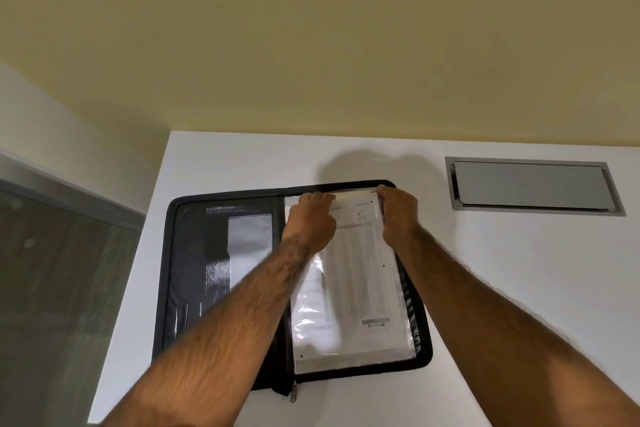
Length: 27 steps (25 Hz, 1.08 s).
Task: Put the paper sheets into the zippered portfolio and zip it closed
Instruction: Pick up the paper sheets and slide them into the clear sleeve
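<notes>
On the bench (221,163), zippered portfolio (194,253) lies open. Both grips pinch the paper sheets' (360,274) far edge: left hand (310,218), right hand (398,215). Advise keeping corners level, easing sheets nearward, square under the plastic sleeve (311,322).

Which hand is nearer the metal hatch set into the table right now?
The right hand. It grips the far right corner of the paper sheets in the open portfolio, with bare table between it and the hatch. The left hand sits farther left on the same top edge.

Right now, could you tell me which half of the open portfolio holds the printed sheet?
The right half, under both hands; the left half shows only empty pockets.
</notes>
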Tool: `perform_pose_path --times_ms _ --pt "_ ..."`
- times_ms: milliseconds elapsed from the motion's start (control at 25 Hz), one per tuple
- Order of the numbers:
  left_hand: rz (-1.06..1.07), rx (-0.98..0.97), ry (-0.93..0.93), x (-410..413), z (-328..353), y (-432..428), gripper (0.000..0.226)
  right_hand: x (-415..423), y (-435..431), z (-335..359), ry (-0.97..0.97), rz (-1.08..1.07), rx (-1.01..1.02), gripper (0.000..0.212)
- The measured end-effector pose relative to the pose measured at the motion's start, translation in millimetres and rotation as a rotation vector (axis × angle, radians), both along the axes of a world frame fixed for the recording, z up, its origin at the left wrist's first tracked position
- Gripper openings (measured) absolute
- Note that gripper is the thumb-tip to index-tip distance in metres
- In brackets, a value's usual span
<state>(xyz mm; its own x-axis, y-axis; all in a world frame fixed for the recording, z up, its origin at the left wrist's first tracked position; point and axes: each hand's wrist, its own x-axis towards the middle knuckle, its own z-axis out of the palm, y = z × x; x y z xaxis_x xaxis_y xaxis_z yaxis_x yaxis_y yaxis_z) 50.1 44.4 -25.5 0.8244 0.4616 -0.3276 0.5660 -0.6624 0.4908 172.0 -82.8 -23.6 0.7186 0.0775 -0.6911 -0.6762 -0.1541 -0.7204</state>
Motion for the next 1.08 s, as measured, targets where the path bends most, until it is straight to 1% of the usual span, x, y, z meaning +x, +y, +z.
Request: perform_pose_path --times_ms 40,120,200,280,400,480,560,680,760,840,920,960,1000,1080 --pt "-0.047 0.013 0.015 6 0 1 0.046 -1 1 0 -0.002 -0.019 0.003 0.010" --pt "-0.053 0.003 0.007 10 -2 1 0.042 -2 3 0 -0.016 -0.032 0.017 0.010" --pt "-0.052 0.015 -0.004 10 -7 2 0.047 -4 6 1 -0.024 -0.036 0.029 0.007" --pt "-0.070 0.030 0.015 10 -10 3 0.052 -6 7 -1 -0.027 -0.034 0.030 0.008" --pt "-0.057 -0.022 0.038 13 -8 5 0.061 -7 8 1 -0.022 -0.029 0.020 0.009" --pt "-0.017 -0.028 0.018 12 -5 6 0.070 -7 7 2 -0.023 -0.036 0.018 0.010" --pt "0.077 0.028 -0.040 -1 -2 3 0.076 -6 1 3 -0.036 0.000 0.013 0.009" --pt "0.266 0.063 -0.088 -46 -6 -23 0.074 -4 -13 1 -0.080 0.103 -0.034 0.013" --pt "0.307 0.018 -0.053 -81 -14 -50 0.071 -4 -24 -1 -0.163 0.162 -0.127 0.022" --pt "0.303 -0.035 -0.028 -108 -23 -75 0.071 -8 -42 -4 -0.315 0.278 -0.307 0.025" --pt "0.260 -0.055 -0.014 -125 -33 -93 0.072 -23 -66 -9 -0.445 0.440 -0.511 0.021" --pt "0.224 -0.045 -0.002 -131 -38 -98 0.073 -35 -80 -11 -0.471 0.521 -0.598 0.016" --pt "0.192 -0.030 0.014 -135 -42 -100 0.075 -46 -92 -12 -0.470 0.599 -0.675 0.023" --pt "0.145 0.005 0.066 -139 -47 -98 0.078 -66 -113 -17 -0.439 0.698 -0.725 0.043"
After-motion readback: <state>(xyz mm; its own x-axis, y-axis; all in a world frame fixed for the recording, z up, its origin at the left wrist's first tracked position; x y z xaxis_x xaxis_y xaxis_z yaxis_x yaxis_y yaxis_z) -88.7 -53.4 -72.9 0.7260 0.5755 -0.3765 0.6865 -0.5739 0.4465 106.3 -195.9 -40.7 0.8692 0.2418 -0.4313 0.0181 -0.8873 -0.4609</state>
